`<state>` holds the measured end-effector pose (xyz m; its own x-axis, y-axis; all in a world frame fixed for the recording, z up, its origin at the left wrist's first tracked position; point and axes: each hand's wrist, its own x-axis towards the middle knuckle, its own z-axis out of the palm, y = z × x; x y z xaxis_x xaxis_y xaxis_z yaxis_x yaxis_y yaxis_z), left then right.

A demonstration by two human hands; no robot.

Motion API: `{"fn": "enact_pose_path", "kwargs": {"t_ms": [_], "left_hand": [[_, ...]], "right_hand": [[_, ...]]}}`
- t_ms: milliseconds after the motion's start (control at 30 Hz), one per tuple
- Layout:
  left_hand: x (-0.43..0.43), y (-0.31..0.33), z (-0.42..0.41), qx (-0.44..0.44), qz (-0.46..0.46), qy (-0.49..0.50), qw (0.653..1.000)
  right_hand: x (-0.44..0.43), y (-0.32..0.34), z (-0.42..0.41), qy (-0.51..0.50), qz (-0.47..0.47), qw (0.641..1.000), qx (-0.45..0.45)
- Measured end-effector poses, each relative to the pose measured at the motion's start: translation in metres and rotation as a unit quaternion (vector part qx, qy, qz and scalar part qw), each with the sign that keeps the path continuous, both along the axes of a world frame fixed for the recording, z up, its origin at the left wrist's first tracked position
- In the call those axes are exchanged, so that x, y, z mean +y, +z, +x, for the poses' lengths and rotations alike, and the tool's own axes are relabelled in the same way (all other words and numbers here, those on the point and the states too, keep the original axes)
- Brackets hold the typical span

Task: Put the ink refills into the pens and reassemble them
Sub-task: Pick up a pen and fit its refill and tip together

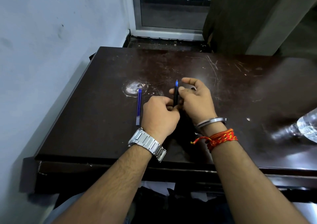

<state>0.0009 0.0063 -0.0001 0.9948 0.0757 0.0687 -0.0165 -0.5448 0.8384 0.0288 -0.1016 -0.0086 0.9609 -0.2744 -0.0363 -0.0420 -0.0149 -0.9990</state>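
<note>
Hands (178, 103) grip pen (176, 97), refills (138, 106) beside

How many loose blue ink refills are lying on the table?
2. The two blue refills lie side by side, touching, on the dark table just left of the left hand. A third sits inside the black pen barrel held in both hands; others may be hidden.

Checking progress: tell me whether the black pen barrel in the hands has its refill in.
In: a blue refill tip sticks out above the black pen barrel.
</note>
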Motion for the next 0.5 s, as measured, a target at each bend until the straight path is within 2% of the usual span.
{"fn": "enact_pose_path", "kwargs": {"t_ms": [133,233,367,500], "left_hand": [[0.0005,0.0021,-0.0003,-0.009,0.01,0.0,1.0],[-0.0009,0.0037,-0.0019,-0.003,0.009,-0.01,1.0],[-0.0015,0.0039,-0.001,-0.014,0.015,-0.007,1.0],[-0.0018,0.0032,-0.0016,-0.011,0.007,-0.002,1.0]], "right_hand": [[-0.0021,-0.0023,-0.0015,0.008,-0.078,0.997,-0.013],[-0.0018,-0.003,0.0,0.014,-0.04,0.999,-0.009],[-0.0014,-0.0041,-0.0006,0.005,-0.109,0.993,-0.034],[-0.0017,-0.0037,0.0002,0.004,-0.077,0.996,-0.033]]}}
